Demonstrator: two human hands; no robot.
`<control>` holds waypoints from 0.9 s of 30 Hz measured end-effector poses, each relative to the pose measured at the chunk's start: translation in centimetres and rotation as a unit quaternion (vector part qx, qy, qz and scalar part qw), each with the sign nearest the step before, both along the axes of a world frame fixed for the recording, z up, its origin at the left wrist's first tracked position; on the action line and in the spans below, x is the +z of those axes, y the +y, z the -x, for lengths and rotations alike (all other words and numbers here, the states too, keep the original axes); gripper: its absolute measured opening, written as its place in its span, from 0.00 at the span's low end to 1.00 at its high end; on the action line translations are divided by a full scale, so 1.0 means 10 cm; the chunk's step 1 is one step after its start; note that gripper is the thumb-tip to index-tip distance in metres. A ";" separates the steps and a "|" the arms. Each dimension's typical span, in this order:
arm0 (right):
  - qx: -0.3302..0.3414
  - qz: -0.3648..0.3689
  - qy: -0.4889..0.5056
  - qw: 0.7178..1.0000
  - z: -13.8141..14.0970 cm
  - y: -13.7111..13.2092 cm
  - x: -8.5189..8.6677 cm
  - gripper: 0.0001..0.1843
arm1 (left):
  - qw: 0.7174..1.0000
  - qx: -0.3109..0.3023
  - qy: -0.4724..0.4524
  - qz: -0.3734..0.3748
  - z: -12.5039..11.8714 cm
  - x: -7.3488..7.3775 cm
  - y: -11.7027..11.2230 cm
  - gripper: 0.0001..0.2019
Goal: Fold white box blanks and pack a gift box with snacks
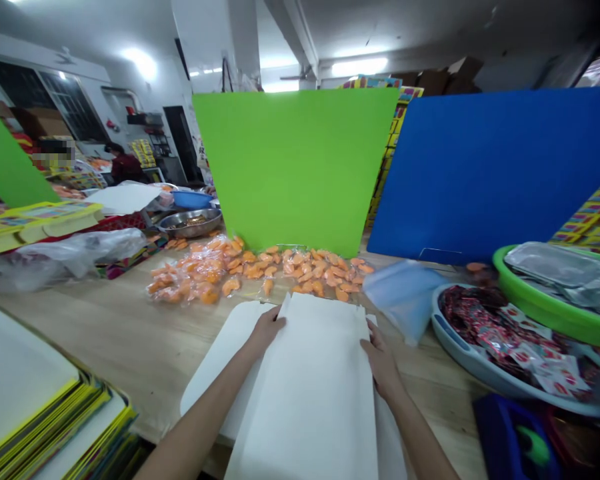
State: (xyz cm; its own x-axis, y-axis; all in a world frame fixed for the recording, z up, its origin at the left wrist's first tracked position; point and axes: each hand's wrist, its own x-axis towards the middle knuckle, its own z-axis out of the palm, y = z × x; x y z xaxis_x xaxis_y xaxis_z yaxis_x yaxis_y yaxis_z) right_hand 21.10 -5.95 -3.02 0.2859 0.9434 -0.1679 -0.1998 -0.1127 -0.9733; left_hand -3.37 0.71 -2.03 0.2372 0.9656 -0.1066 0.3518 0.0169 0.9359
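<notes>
A large white sheet (305, 393), perhaps paper or card, lies in front of me with a second white sheet (225, 373) partly under its left side. My left hand (267, 333) grips the upper left edge of the top sheet. My right hand (381, 360) holds its right edge. Just beyond the sheets lies a spread of small orange packets (255, 270) in clear wrapping. A blurred translucent blue plastic bag (403, 300) lies to the right of my right hand, not touching it.
The wooden table (105, 320) holds a stack of yellow-edged boards (30, 413) at left, a grey tub of red sachets (500, 340), and a green basin (555, 287). Green (295, 167) and blue (495, 167) boards stand behind. A co-worker (125, 167) is farther back.
</notes>
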 end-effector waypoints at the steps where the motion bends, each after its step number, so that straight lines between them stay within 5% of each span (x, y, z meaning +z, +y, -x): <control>1: -0.002 0.004 -0.016 1.000 -0.01 0.01 0.00 0.37 | 0.999 -0.015 -0.032 0.006 -0.02 0.01 -0.03 0.24; 4: 0.008 0.016 -0.054 0.998 -0.06 0.03 0.01 0.32 | 0.995 -0.033 -0.096 0.005 -0.03 0.05 -0.12 0.24; 8: 0.041 0.009 -0.122 0.992 -0.11 0.02 0.06 0.25 | 0.999 0.021 -0.041 -0.022 -0.02 0.02 -0.17 0.17; 15: 0.055 -0.013 -0.207 0.977 -0.13 0.05 -0.02 0.21 | 0.997 0.046 0.009 -0.057 -0.04 -0.05 -0.22 0.20; 22: 0.009 -0.032 -0.188 0.982 -0.16 0.14 -0.19 0.13 | 0.995 0.024 0.020 -0.100 -0.12 -0.09 -0.24 0.16; 27: 0.016 -0.075 -0.055 0.996 -0.10 0.16 -0.25 0.25 | 0.992 0.043 0.008 -0.119 -0.21 -0.26 -0.23 0.18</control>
State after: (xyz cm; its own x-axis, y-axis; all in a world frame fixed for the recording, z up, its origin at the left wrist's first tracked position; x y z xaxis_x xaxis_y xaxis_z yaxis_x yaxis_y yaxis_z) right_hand 22.08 -4.38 -5.50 0.2642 0.9645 0.0069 -0.0898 0.0317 -0.9955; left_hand -1.31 -1.56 -4.64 0.1530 0.9805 0.1235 0.3739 -0.1731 0.9112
